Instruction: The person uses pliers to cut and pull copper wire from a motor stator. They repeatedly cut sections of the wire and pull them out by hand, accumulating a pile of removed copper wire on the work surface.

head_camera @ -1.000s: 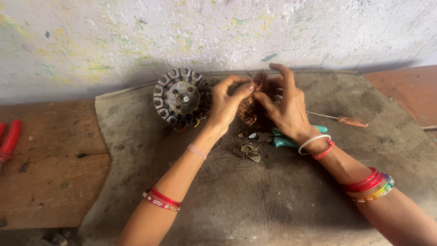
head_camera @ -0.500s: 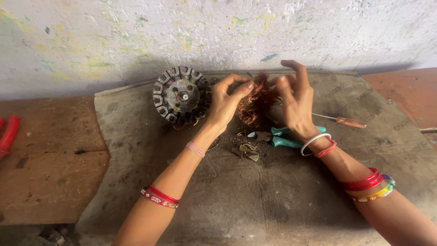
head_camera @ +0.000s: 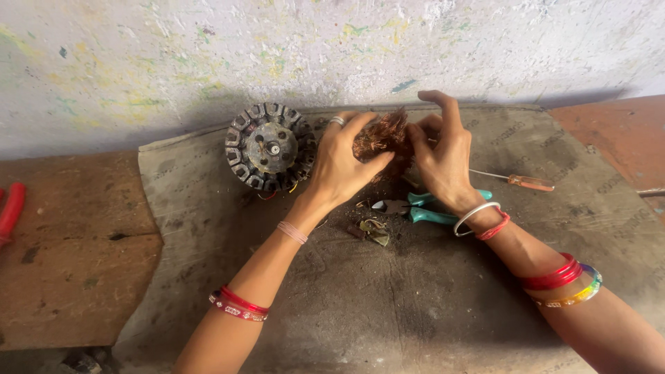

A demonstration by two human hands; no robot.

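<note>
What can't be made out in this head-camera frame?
- Copper wire bundle: its lower part is hidden behind the left hand and right hand.
- Pliers: handles run under the right wrist.
- Red-handled tool: cut off by the left edge.
- Screwdriver: tip hidden behind the right hand.

Stator left, cutters below hands; near mat open.

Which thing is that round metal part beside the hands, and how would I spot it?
Find the grey mat against the speckled wall. At its back left, just beside the left hand, lies the round motor core. It alone is a dark, slotted ring with a central shaft, unlike the coppery wire bundle.
</note>
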